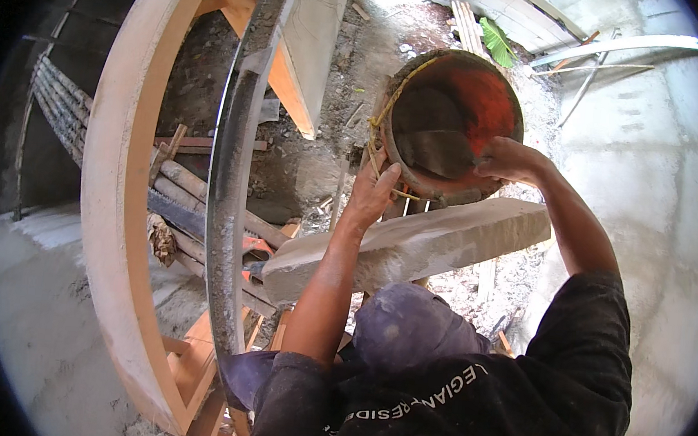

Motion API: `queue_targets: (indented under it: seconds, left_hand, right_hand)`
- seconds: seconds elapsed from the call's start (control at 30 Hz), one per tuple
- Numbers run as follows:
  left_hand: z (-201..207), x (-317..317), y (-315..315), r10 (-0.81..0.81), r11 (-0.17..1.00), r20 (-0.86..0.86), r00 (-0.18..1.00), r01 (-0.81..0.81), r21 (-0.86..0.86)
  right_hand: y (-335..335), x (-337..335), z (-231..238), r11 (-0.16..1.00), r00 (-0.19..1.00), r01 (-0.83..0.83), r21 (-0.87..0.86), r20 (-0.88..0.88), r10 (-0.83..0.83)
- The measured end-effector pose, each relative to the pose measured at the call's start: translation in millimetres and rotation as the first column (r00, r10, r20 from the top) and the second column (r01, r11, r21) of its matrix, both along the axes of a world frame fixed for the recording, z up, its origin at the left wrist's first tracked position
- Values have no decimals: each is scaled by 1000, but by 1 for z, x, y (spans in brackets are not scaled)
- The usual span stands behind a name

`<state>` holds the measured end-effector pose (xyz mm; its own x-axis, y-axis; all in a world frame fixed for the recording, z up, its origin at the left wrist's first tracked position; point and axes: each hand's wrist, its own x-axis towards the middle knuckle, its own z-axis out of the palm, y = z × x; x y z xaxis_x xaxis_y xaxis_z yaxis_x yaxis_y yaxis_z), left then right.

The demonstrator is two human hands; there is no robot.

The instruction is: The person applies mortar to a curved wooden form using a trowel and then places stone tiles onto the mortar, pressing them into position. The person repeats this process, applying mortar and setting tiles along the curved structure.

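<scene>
A round bucket (516, 100) with a reddish inner wall is tipped so that its mouth faces me. Grey mortar (423, 109) lies inside it. My left hand (374, 189) grips the rim at the near left, thumb up, next to a yellow rope (391, 98) tied along that side. Over the right part of the mouth, my right hand (508, 159) is closed on a trowel, its blade (436, 152) inside the bucket against the mortar; the handle is mostly hidden in my fist. Below both hands a long pale grey block (412, 243) lies crosswise, just beyond my dusty knee (411, 320).
At the left stand a tall pale wooden frame (114, 183) and a long metal-edged bar (233, 160). Wooden poles (184, 179) and an orange-handled saw (256, 248) lie beyond them. A grey block wall (636, 159) rises at the right. Rubble and a green leaf (496, 43) lie farther off.
</scene>
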<state>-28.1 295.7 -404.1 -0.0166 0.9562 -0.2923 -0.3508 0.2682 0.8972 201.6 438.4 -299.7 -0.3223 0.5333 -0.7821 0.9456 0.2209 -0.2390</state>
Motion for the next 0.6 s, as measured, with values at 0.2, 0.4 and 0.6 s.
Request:
queue_targets:
  seconds: [0.2, 0.4, 0.6]
  left_hand:
    - [12, -4, 12, 49, 998, 114, 992, -44, -45]
    - [10, -12, 16, 222, 966, -33, 974, -225, -130]
    - [-7, 7, 24, 326, 944, -146, 934, -329, 3]
  right_hand:
    - [0, 23, 12, 955, 943, 265, -132, -174, -285]
    - [-2, 20, 44, 906, 865, 402, -133, -268, -423]
    - [19, -64, 116, 943, 710, 307, -129, -628, -317]
